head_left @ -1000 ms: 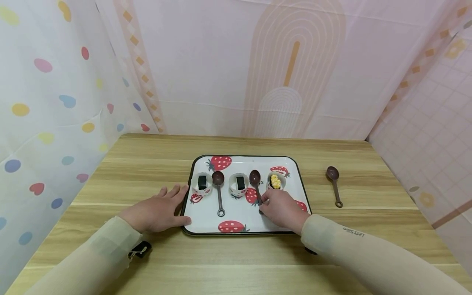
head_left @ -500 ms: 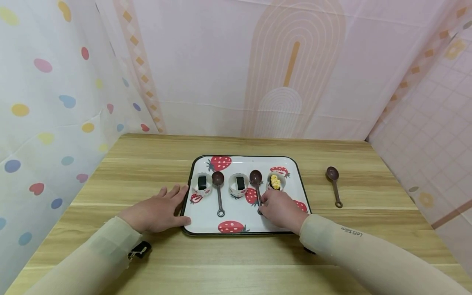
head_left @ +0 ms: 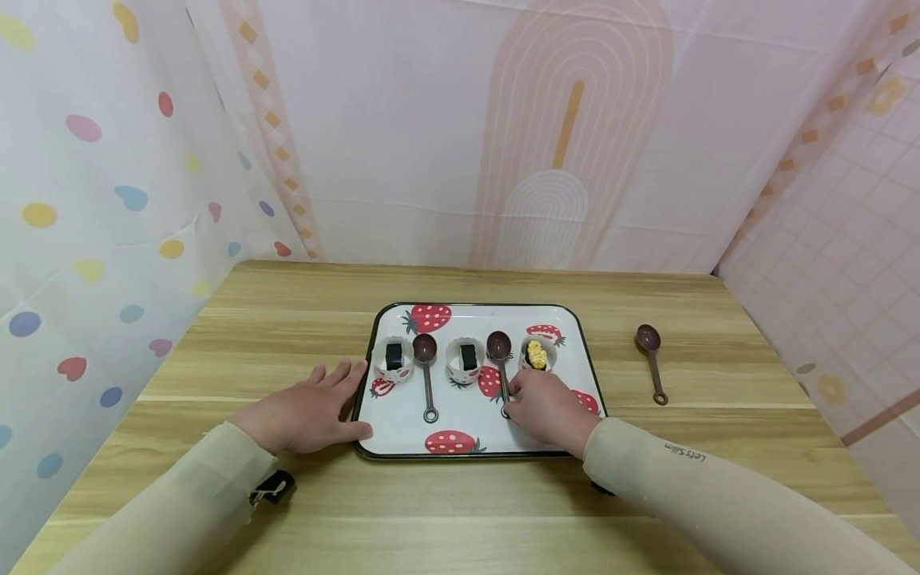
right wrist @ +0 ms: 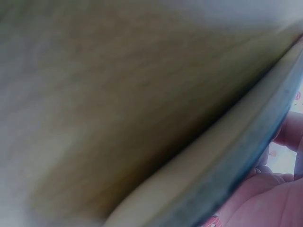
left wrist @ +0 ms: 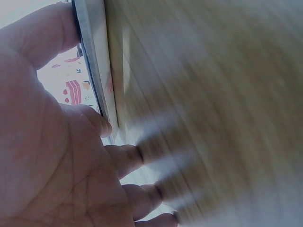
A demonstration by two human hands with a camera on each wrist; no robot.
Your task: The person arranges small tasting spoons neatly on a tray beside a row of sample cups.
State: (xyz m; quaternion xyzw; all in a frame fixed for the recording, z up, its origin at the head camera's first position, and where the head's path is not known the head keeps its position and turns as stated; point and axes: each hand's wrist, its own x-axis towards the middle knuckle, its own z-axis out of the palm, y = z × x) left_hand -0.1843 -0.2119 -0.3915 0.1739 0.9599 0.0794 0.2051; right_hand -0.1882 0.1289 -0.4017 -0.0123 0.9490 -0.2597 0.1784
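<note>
On the wooden table lies a white strawberry-print tray [head_left: 402,435] with a dark rim. My left hand [head_left: 305,411] rests at its left edge, fingers spread and the thumb over the rim. Near the tray's right side my right hand [head_left: 549,409] pinches the handle end of a brown measuring spoon [head_left: 499,346], whose bowl points away from me. The right wrist view shows this hand only partly, behind the rim. A second brown spoon [head_left: 426,348] lies between two small cups [head_left: 394,375], each holding a black-wrapped sushi piece. Beside the held spoon, a third cup [head_left: 552,351] holds a yellow-topped piece [head_left: 536,354].
Another brown spoon [head_left: 652,363] lies on the wooden table [head_left: 460,511] to the right of the tray. Patterned curtains [head_left: 402,160] hang behind the table and along both sides.
The bowl of the spoon in my right hand has shifted very slightly to the right, so the spoon lies a little straighter. My left hand has stayed in place.
</note>
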